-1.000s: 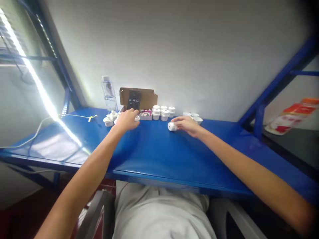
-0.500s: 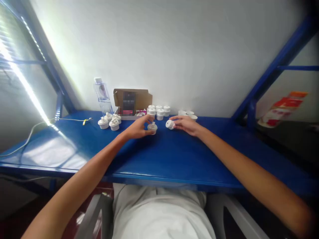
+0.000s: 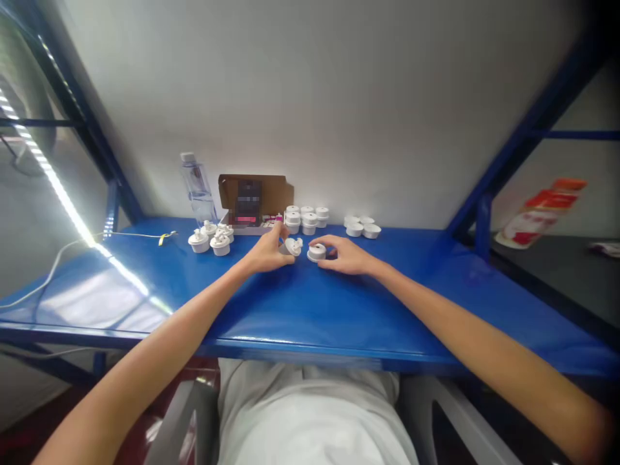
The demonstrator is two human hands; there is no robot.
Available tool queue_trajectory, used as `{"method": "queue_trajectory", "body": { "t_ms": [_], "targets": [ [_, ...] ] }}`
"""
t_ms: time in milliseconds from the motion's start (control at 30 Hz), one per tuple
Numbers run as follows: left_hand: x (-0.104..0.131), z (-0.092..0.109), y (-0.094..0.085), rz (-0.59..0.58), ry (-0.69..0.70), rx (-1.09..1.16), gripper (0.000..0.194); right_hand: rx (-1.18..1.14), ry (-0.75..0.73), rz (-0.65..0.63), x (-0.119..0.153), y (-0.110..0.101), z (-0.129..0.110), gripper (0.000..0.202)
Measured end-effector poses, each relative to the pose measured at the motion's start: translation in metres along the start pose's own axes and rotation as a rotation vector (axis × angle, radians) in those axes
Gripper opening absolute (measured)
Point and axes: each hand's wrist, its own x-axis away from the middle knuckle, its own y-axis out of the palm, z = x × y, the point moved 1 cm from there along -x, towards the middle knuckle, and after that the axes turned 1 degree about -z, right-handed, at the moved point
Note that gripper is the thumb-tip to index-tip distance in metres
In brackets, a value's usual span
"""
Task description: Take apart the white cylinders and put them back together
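Note:
My left hand (image 3: 268,250) grips a white cup with a knobbed insert (image 3: 293,246), tilted toward the right. Close beside it, my right hand (image 3: 346,254) has its fingers around a white round cap (image 3: 316,252) that has a small dark hole on top. The two parts are apart, low over the blue table (image 3: 290,310). Several similar white cups with knobbed tops (image 3: 220,244) stand at the left. Behind my hands are several stacked white capped pieces (image 3: 309,223), and several plain white cups (image 3: 371,230) sit further right.
An open cardboard box (image 3: 278,192) with a dark item inside stands against the wall. Left of it is a clear bottle (image 3: 199,194). A white cable (image 3: 58,261) crosses the table's left end. A red and white bottle (image 3: 537,216) stands at the far right.
The cup in my left hand has tipped to the right. My right hand has moved left and slightly down with the cap, which now sits more level and nearer the cup.

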Motion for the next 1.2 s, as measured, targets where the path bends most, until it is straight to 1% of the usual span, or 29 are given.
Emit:
{"method": "queue_trajectory", "body": {
  "t_ms": [100,267,367,400,467,533,600,767,900,1033,1200],
  "targets": [
    [-0.001,0.001,0.001,-0.046,-0.035,0.113,0.044,-0.018,-0.011,0.114,0.000,0.002,-0.009,0.044],
    [-0.002,0.014,-0.004,-0.069,-0.160,0.453,0.036,-0.260,0.011,0.346,-0.005,-0.004,-0.018,0.036],
    [-0.002,0.023,-0.010,-0.078,-0.158,0.577,0.030,-0.409,-0.013,0.417,-0.005,-0.003,-0.025,0.042],
    [-0.002,0.025,-0.010,-0.089,-0.153,0.595,0.030,-0.435,-0.026,0.411,-0.004,-0.001,-0.028,0.045],
    [0.000,0.028,-0.010,-0.125,-0.151,0.609,0.030,-0.447,-0.044,0.357,-0.002,0.004,-0.033,0.049],
    [0.001,0.029,-0.008,-0.152,-0.157,0.612,0.031,-0.437,-0.043,0.301,0.000,0.008,-0.037,0.050],
    [0.002,0.029,-0.005,-0.160,-0.168,0.631,0.032,-0.432,-0.037,0.286,0.002,0.010,-0.038,0.049],
    [0.002,0.031,-0.004,-0.181,-0.181,0.680,0.034,-0.457,-0.056,0.315,0.002,0.012,-0.037,0.048],
    [0.003,0.033,-0.006,-0.198,-0.201,0.736,0.038,-0.429,-0.089,0.340,0.003,0.012,-0.039,0.046],
    [0.004,0.034,-0.006,-0.218,-0.229,0.782,0.041,-0.358,-0.114,0.358,0.007,0.010,-0.045,0.043],
    [0.004,0.032,-0.006,-0.221,-0.299,0.795,0.046,-0.198,-0.188,0.401,0.011,0.003,-0.055,0.040]
  ]
}}
